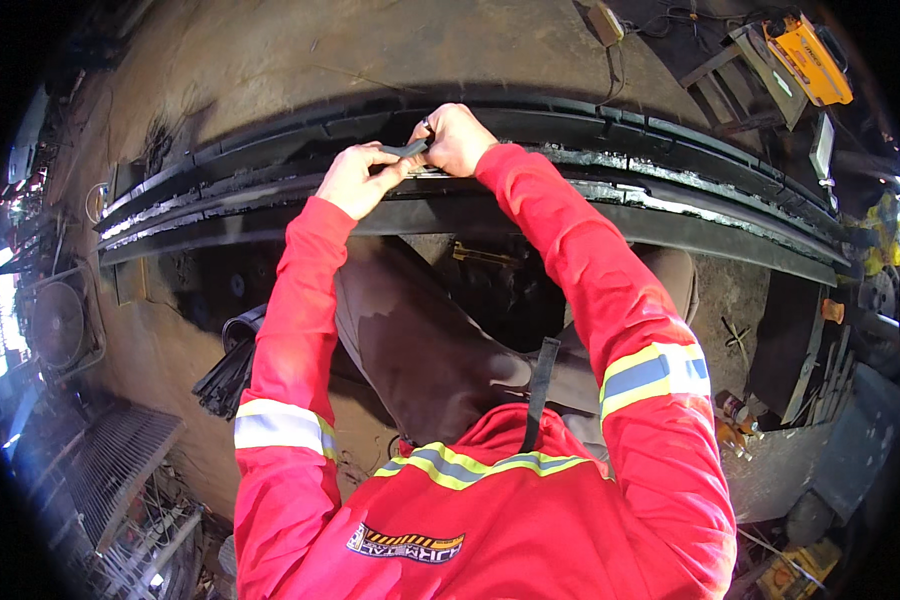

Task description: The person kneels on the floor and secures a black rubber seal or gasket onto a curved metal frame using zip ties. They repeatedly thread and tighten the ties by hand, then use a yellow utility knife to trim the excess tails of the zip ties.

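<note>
Both my hands meet over a set of long dark metal bars (pixel 300 190) lying crosswise in front of me. My left hand (pixel 353 180) is closed, thumb and fingers pinched at the near end of a short grey strip (pixel 406 150). Curled round the strip's other end is my right hand (pixel 457 140), just beyond and to the right of the left. The strip slants a little above the bars; its exact kind and its far end are hidden by my fingers. Shiny silvery patches run along the bars to the right.
An orange boxy machine (pixel 808 58) sits on a wooden frame (pixel 740 80) at the far right. To the left are a round fan (pixel 58 322) and a metal grate (pixel 120 465). A yellow tool-like object (pixel 485 254) lies below the bars, between my legs.
</note>
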`<state>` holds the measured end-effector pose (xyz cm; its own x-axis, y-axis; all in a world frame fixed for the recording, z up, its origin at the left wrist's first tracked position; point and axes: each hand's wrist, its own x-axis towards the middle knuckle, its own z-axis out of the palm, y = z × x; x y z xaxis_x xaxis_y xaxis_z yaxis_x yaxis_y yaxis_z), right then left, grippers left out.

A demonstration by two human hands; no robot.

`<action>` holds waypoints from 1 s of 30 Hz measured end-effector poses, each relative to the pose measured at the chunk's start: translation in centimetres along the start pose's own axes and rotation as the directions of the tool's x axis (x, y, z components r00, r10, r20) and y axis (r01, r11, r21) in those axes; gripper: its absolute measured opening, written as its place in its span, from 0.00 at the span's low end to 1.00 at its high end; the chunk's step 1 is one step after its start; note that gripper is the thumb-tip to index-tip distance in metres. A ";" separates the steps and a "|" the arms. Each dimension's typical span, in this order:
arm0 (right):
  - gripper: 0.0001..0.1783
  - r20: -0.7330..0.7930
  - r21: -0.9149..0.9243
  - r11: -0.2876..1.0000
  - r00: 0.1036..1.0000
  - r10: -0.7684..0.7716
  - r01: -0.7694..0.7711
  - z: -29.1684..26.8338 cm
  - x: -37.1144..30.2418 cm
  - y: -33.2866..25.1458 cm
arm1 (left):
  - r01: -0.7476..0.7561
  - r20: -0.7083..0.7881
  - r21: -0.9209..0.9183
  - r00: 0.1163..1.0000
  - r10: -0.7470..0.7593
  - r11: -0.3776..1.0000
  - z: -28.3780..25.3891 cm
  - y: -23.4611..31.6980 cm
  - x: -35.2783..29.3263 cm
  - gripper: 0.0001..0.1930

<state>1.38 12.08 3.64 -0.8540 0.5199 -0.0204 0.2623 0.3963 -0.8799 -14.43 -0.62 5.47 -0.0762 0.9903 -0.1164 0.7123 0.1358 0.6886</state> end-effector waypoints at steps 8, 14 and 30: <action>0.13 0.263 0.246 0.965 0.965 0.020 -0.087 -0.9 0.4 2.0 | 0.230 0.250 -0.186 0.951 -0.180 0.955 -0.9 1.3 1.3 0.11; 0.16 0.319 0.335 0.930 0.947 0.041 -0.153 -1.8 -1.7 0.7 | 0.171 0.125 -0.170 0.981 -0.151 0.970 -0.5 0.9 0.4 0.10; 0.10 0.037 0.055 0.997 0.998 0.044 -0.046 0.4 -1.2 -0.3 | -0.007 -0.466 -0.089 0.884 -0.036 0.996 2.9 2.0 -0.7 0.01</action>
<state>2.18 11.06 3.71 -0.8579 0.5081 -0.0766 0.2758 0.3295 -0.9030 -10.92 -1.15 4.90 -0.4181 0.8846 0.2065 0.6479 0.1311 0.7503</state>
